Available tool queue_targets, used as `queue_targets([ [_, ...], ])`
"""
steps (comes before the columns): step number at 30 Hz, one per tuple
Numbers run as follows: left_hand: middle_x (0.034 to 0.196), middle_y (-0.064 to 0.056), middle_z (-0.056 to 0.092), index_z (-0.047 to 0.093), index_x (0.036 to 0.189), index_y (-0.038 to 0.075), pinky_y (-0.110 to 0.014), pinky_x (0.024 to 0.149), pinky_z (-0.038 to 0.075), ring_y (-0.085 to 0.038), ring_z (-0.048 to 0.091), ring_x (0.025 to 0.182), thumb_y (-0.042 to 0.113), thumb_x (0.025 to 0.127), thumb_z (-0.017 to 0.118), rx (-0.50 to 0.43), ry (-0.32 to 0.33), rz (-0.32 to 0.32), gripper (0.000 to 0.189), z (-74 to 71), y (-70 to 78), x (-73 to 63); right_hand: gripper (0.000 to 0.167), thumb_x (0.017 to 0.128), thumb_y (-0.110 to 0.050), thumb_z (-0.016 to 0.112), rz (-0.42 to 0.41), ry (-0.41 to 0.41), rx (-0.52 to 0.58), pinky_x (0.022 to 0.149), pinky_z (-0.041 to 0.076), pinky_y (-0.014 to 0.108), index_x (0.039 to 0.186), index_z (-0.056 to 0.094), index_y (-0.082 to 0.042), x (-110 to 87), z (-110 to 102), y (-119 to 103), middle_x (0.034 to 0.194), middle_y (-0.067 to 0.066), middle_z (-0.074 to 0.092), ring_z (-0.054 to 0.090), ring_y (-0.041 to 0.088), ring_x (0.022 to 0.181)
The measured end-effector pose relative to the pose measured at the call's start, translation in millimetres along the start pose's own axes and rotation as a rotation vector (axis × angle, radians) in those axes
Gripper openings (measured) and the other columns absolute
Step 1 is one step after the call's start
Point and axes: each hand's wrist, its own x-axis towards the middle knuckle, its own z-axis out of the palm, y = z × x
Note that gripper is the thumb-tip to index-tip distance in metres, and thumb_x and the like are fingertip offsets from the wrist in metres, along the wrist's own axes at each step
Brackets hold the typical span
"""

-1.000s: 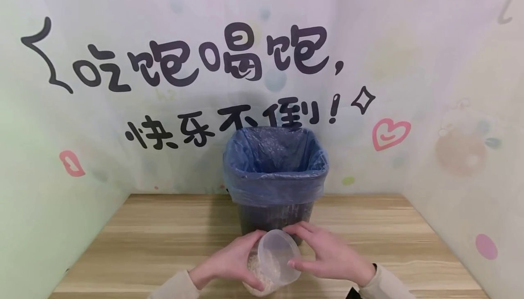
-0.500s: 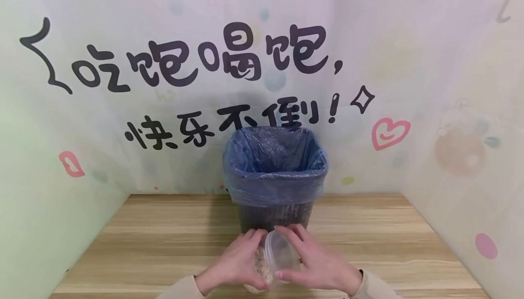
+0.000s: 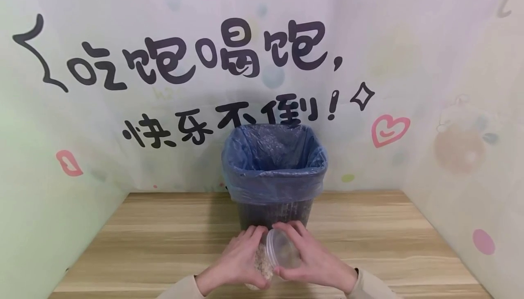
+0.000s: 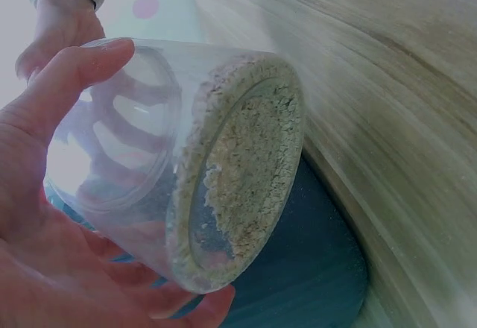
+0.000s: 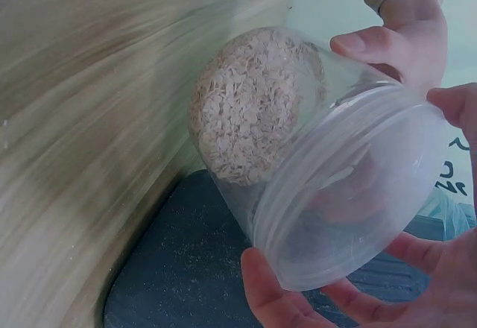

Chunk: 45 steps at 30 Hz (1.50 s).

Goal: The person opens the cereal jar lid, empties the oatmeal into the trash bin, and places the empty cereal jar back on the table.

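Between the two hands is a clear plastic jar (image 3: pixel 264 262), tilted so its lidded end faces right. Pale flakes (image 5: pixel 250 112) cover its bottom and heap against one side, and the upper part shows through clear. My left hand (image 3: pixel 239 258) grips the jar's body, thumb on the near side and fingers round the far side. On the translucent screw lid (image 5: pixel 350 186) the fingertips and thumb of my right hand (image 3: pixel 313 260) curl round the rim. In the left wrist view the jar's bottom (image 4: pixel 246 171) shows the flakes through it.
Just behind the hands stands a dark bin (image 3: pixel 274 215) lined with a blue plastic bag (image 3: pixel 274 187) folded over its rim. The wood-grain table (image 3: pixel 163 230) ends at a pale wall (image 3: pixel 172 3) with black lettering; side walls rise left and right.
The right hand has moved left and closed round the lid. The jar has turned so its lid points more to the right. Over the last half second, the hands barely move; the view shifts slightly.
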Motion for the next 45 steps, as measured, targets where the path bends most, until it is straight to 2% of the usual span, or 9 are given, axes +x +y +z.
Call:
queue_targets([
  [9,0.117,-0.007,0.055,0.044,0.127,0.001,-0.035,0.081,0.049,-0.021,0.055,0.100,0.034,0.048,0.091,-0.126,-0.037,0.042,0.098,3.8,-6.2,4.2,0.075,0.075,-0.039,0.079,-0.053,0.015,0.023,0.081,0.050,0.033,0.137,0.046,-0.015,1.9,-0.7,3.0,0.121,0.002,0.047,0.053,0.018,0.102],
  [12,0.117,-0.007,0.055,0.045,0.127,0.000,-0.033,0.085,0.049,-0.021,0.054,0.101,0.033,0.047,0.091,-0.138,-0.036,0.062,0.098,4.7,-8.0,4.4,0.076,0.074,-0.039,0.080,-0.059,0.016,0.030,0.080,0.050,0.033,0.138,0.046,-0.015,2.4,0.2,4.2,0.121,0.002,0.047,0.053,0.020,0.101],
  [20,0.111,-0.002,0.054,0.048,0.125,0.003,-0.029,0.083,0.047,-0.015,0.051,0.098,0.032,0.046,0.091,-0.136,-0.049,0.110,0.094,5.7,-11.4,4.6,0.080,0.074,-0.044,0.078,-0.125,-0.006,-0.008,0.079,0.052,0.033,0.140,0.044,-0.015,1.7,3.3,9.0,0.125,0.003,0.044,0.055,0.021,0.102],
  [25,0.114,-0.002,0.054,0.048,0.128,0.005,-0.030,0.087,0.046,-0.015,0.052,0.102,0.033,0.047,0.090,-0.122,-0.048,0.125,0.096,8.0,-14.5,5.0,0.080,0.077,-0.044,0.077,-0.191,-0.007,-0.023,0.082,0.051,0.034,0.142,0.042,-0.012,1.2,3.5,11.4,0.127,0.005,0.043,0.053,0.020,0.105],
  [27,0.115,0.000,0.055,0.049,0.128,0.007,-0.030,0.087,0.046,-0.014,0.052,0.102,0.033,0.048,0.090,-0.157,-0.058,0.142,0.093,9.0,-17.1,5.2,0.084,0.073,-0.042,0.079,-0.231,-0.010,-0.053,0.085,0.051,0.034,0.142,0.043,-0.012,1.3,3.4,11.4,0.127,0.007,0.044,0.052,0.020,0.107],
  [33,0.116,0.003,0.055,0.048,0.128,0.014,-0.027,0.084,0.047,-0.008,0.052,0.100,0.031,0.055,0.091,-0.322,-0.151,0.180,0.086,7.0,-24.1,2.2,0.091,0.068,-0.043,0.081,-0.362,-0.061,-0.129,0.089,0.049,0.037,0.144,0.040,-0.013,2.5,1.6,7.0,0.132,0.013,0.041,0.047,0.025,0.116],
  [39,0.113,0.006,0.053,0.048,0.128,0.010,-0.025,0.084,0.047,-0.006,0.052,0.100,0.033,0.056,0.091,-0.321,-0.193,0.213,0.086,-1.5,-25.3,1.8,0.089,0.070,-0.046,0.081,-0.479,-0.101,-0.141,0.095,0.045,0.038,0.142,0.041,-0.014,7.5,-4.6,4.6,0.139,0.013,0.038,0.041,0.025,0.123],
  [45,0.115,0.006,0.053,0.046,0.131,0.007,-0.025,0.086,0.046,-0.006,0.052,0.102,0.031,0.057,0.090,-0.380,-0.260,0.222,0.089,-3.3,-31.1,1.8,0.082,0.075,-0.043,0.080,-0.545,-0.248,-0.097,0.098,0.043,0.037,0.142,0.040,-0.019,13.4,-12.4,2.8,0.145,0.012,0.032,0.035,0.026,0.130],
])
